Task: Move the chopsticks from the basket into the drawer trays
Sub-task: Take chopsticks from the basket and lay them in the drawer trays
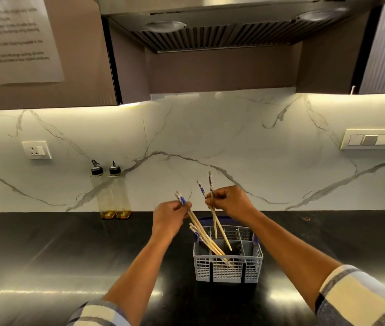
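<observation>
A grey plastic cutlery basket (228, 270) with blue handles stands on the black counter, just in front of me. Wooden chopsticks with blue-and-white patterned tops lean out of its compartments. My left hand (169, 216) is closed around a bunch of chopsticks (199, 229) whose tips still rest inside the basket. My right hand (230, 201) grips two chopsticks (219, 228) above the basket, their lower ends just inside its rim. A shorter pair (195, 229) leans at the basket's left edge, held by neither hand. No drawer or tray is in view.
Two clear oil bottles (112, 196) stand against the marble backsplash to the left. A wall socket (37, 149) is at left, a switch panel (373, 139) at right. A range hood (222, 24) hangs overhead. The black counter (57, 250) stretches to both sides.
</observation>
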{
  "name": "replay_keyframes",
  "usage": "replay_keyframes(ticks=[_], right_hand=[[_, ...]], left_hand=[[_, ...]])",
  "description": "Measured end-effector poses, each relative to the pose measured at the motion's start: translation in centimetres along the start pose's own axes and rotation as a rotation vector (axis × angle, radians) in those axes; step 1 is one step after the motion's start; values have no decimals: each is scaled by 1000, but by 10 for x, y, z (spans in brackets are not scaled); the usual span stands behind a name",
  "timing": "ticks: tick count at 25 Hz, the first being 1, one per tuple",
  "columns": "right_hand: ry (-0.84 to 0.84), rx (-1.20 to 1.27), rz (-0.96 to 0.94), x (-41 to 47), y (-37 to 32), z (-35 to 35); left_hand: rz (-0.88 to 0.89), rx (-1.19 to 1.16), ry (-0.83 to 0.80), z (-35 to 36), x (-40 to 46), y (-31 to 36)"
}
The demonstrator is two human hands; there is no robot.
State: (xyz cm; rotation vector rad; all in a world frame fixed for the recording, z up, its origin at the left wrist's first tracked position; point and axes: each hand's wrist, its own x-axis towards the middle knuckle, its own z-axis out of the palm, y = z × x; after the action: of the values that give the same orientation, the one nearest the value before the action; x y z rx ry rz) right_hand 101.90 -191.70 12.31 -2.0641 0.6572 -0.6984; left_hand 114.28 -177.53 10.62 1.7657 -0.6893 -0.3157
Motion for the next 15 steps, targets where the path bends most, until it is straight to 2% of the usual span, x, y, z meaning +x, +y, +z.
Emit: replay_keyframes(ticks=[3,5,11,15], right_hand=[[-33,9,-57,-7,-25,-6],[-61,27,-73,-14,-39,-7],[-24,196,-99,-45,-48,-11],[-84,194,-97,-64,-47,-13]], left_hand=[[149,-50,-131,-15,-7,36],[181,-60,-149,-21,-12,54],[150,-175,-92,-25,-30,70],[73,-208,-253,-24,-41,70]])
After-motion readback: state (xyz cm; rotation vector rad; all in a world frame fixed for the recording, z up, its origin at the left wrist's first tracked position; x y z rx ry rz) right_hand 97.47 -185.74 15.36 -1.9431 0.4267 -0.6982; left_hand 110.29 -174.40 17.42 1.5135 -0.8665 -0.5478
